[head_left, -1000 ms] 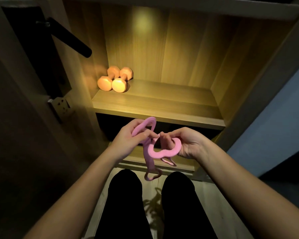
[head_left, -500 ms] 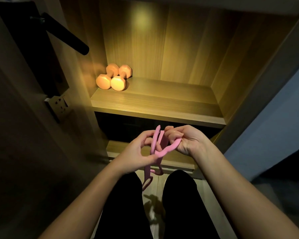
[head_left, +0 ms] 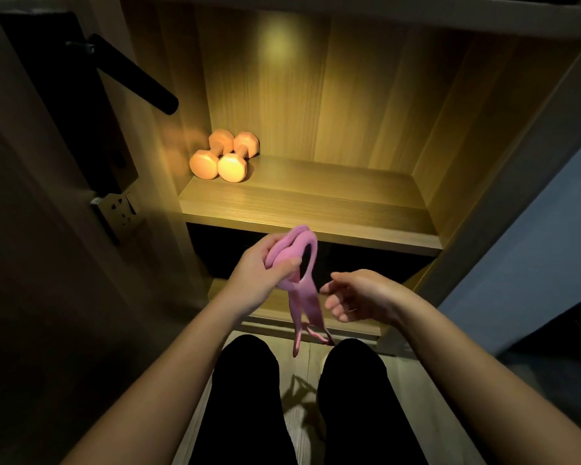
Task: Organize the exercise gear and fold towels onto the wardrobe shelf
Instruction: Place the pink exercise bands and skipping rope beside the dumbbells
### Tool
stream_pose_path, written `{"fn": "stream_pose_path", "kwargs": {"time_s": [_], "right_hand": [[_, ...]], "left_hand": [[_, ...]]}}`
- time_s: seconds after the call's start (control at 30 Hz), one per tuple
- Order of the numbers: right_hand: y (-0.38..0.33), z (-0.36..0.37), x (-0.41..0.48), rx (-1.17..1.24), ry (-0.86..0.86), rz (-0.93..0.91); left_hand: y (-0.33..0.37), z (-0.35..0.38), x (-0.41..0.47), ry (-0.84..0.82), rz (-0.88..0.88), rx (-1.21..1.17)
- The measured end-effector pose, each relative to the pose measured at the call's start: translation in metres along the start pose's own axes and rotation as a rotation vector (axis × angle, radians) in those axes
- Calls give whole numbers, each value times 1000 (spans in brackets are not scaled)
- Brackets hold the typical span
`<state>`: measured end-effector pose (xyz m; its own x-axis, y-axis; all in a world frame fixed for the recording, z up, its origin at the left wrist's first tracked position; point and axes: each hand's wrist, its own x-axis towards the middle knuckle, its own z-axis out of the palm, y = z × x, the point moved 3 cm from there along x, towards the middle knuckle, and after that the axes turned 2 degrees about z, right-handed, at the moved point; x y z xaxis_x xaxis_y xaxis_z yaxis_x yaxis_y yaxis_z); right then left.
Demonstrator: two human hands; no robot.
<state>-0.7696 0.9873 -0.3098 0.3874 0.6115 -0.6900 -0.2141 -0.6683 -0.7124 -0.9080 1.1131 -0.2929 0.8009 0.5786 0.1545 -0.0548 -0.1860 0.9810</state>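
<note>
Two hands are out in front of the wardrobe, but only one has anything in it. The left hand [head_left: 262,270] grips the gathered upper end of a pink resistance band [head_left: 304,297], fingers and thumb curled round the bunched loops. The right hand [head_left: 363,295] hangs just beside the dangling part, fingers loosely bent and spread, holding nothing and, as far as can be told, not touching the band. One loop stands out just beyond the left hand's knuckles, and the rest drops between and below both hands. The band's long axis runs near vertical, with the upper end in the left grip pointing toward the shelf [head_left: 316,206] and the lower tails trailing down toward the person's knees. The step in hand looks like coiling the band into a tidy bundle before stowing it. The next move probably calls for the right hand to catch the hanging tails and fold them up into the left grip. The bundle can then be carried forward and up onto the lit shelf beyond the hands, likely beside the two orange dumbbells [head_left: 223,159] lying forward and left of the left hand.
</note>
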Motion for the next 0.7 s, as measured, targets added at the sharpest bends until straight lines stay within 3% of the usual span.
{"fn": "stream_pose_path", "kwargs": {"time_s": [0.07,0.13,0.23,0.43,0.6,0.7], "right_hand": [[-9,-6,-2,-181,124,-240],[-23,-9,-10,-193,131,-539],[-42,-9,-22,-218,136,-766],[-62,-10,-25,-366,374,-879],[-62,-4,-25,-317,376,-880],[-59,0,-24,-347,349,-878]], "left_hand": [[8,-1,10,-26,-12,-18],[15,-1,19,-69,-9,-21],[24,0,29,-110,1,13],[34,-7,39,-185,88,227],[36,-17,39,-22,233,706],[36,-14,39,-53,267,888]]}}
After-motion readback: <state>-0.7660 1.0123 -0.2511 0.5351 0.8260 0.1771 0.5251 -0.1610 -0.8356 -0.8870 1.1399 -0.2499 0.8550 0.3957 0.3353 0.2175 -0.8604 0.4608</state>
